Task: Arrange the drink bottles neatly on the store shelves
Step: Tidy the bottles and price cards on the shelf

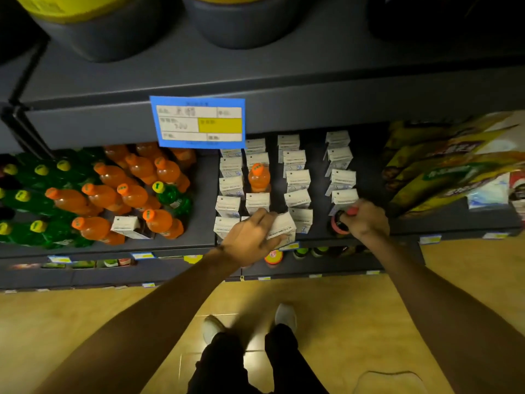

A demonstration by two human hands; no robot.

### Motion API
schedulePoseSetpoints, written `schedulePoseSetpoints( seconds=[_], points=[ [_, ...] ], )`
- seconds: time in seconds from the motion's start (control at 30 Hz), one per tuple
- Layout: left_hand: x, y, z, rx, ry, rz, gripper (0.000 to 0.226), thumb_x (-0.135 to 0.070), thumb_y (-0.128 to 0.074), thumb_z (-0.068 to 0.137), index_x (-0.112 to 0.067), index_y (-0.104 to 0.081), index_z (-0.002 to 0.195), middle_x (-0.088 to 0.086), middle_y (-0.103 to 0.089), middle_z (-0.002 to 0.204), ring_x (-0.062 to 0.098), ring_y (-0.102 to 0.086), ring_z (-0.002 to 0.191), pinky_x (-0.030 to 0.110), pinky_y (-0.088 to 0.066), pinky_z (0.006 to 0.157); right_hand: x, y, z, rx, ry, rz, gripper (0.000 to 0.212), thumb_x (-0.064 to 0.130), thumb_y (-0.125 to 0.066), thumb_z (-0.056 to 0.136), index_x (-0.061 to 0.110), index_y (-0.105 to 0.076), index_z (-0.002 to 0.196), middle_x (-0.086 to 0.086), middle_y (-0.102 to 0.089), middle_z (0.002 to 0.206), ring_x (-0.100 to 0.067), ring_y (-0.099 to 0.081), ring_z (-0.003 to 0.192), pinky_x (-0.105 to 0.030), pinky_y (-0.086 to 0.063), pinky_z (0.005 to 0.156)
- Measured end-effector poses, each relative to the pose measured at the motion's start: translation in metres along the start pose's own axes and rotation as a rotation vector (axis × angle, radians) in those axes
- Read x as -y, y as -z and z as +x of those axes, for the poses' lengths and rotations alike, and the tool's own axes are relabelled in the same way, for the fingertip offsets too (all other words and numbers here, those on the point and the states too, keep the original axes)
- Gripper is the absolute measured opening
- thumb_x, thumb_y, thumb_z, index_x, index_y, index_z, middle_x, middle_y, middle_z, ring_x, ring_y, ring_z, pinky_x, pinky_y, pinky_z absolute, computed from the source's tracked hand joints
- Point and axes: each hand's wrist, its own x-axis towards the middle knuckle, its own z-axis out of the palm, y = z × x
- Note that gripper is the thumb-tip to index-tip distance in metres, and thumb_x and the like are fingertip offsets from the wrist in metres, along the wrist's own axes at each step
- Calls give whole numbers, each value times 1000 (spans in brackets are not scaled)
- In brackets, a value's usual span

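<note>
My left hand [251,234] grips a white drink carton [284,227] at the front of the carton rows on the dark shelf [204,194]. My right hand [366,217] holds a dark bottle with a red cap [338,223] at the shelf's front edge, right of the cartons. One orange bottle [259,177] stands alone among the white cartons [297,180]. On the left stand several orange bottles [133,194] and green bottles [34,194]. A stray carton [126,226] lies tilted among the orange bottles, and a green bottle [170,194] sits among them too.
A blue price card [198,122] hangs from the shelf above. Yellow snack bags [449,172] fill the right end of the shelf. Lower shelves [284,258] hold more bottles. Grey tubs [108,32] stand on the top shelf. My feet are on the tan floor [85,322].
</note>
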Motion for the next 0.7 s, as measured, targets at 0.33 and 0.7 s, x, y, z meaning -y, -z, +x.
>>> schedulePoseSetpoints(
  seconds=[0.33, 0.7],
  points=[
    [-67, -42, 55, 116, -93, -120, 61, -45, -53, 92, -14, -36, 141, 10, -40, 138, 30, -49, 118, 38, -41, 99, -48, 31, -28, -197, 17, 188, 29, 34, -71, 79, 10, -63, 93, -15, -68, 91, -36, -63, 91, -38, -50, 72],
    [-107, -87, 126, 166, -22, -92, 52, -29, -56, 92, -15, -36, 138, 13, -34, 139, 36, -52, 114, 41, -43, 97, -83, 45, -40, -283, 19, 237, 20, 30, -71, 78, 13, -67, 87, -8, -68, 84, -30, -63, 84, -25, -36, 63]
  ],
)
